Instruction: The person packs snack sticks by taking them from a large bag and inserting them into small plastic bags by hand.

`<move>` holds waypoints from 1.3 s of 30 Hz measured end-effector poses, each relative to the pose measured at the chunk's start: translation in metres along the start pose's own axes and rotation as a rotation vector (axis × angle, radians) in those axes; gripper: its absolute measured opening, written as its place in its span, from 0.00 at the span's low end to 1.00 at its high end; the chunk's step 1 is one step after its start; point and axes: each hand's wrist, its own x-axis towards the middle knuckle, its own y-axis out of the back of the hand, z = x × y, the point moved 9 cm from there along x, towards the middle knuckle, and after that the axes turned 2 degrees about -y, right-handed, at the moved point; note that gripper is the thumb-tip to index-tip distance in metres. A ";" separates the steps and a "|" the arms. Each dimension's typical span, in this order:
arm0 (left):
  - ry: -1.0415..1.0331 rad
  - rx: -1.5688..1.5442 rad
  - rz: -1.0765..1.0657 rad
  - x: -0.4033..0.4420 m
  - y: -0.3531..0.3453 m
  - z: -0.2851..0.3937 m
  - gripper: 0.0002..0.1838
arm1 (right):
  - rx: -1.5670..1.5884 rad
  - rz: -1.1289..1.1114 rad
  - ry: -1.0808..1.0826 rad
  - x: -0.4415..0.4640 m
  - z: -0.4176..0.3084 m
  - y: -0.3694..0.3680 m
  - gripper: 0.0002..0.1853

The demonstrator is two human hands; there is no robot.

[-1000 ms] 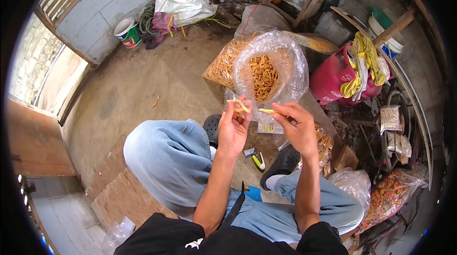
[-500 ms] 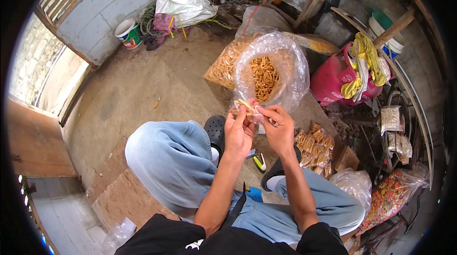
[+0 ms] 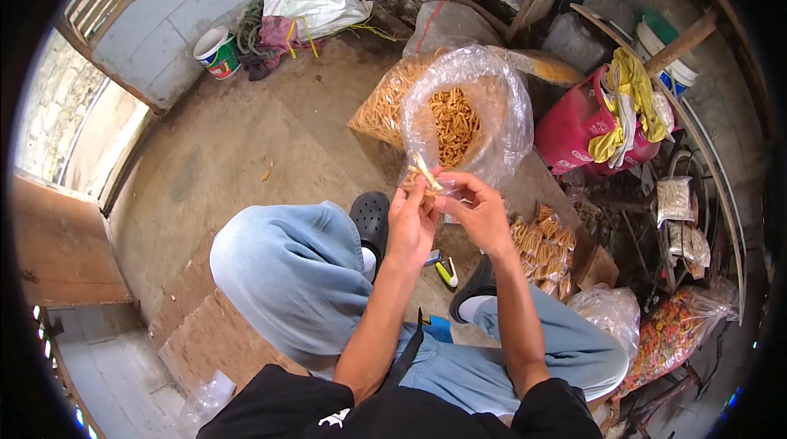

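Observation:
Both hands meet in front of a large open clear bag (image 3: pixel 510 115) of brown stick-shaped snacks (image 3: pixel 456 127). My left hand (image 3: pixel 412 226) is closed on a small clear packet (image 3: pixel 423 183) with a few sticks in it. A pale yellowish strip stands up at the packet's top. My right hand (image 3: pixel 478 213) is closed at the packet's right side, its fingertips touching the plastic; exactly what they pinch is too small to tell. Several filled small packets (image 3: pixel 543 252) lie in a pile to the right, beyond my right forearm.
A green-and-white cutter (image 3: pixel 447 272) lies on the floor between my dark clogs (image 3: pixel 370 224). At the right are a pink tub (image 3: pixel 566 131) with yellow cloths and a bag of colourful snacks (image 3: pixel 668 341). A paint bucket (image 3: pixel 216 52) and white sack (image 3: pixel 316 6) stand at the back left.
My right hand has moved left from beside the packet to touch it. The yellowish strip it held apart is now upright at the packet's top.

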 end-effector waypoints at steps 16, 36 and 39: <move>0.213 -0.147 0.209 0.036 0.086 -0.043 0.12 | 0.006 -0.427 -0.271 0.017 0.046 -0.002 0.12; 0.237 -0.180 0.238 0.040 0.075 -0.046 0.12 | -1.761 -0.105 0.264 0.217 0.189 0.077 0.06; 0.227 -0.193 0.220 0.039 0.072 -0.042 0.10 | -1.730 -0.151 0.047 0.218 0.187 0.087 0.09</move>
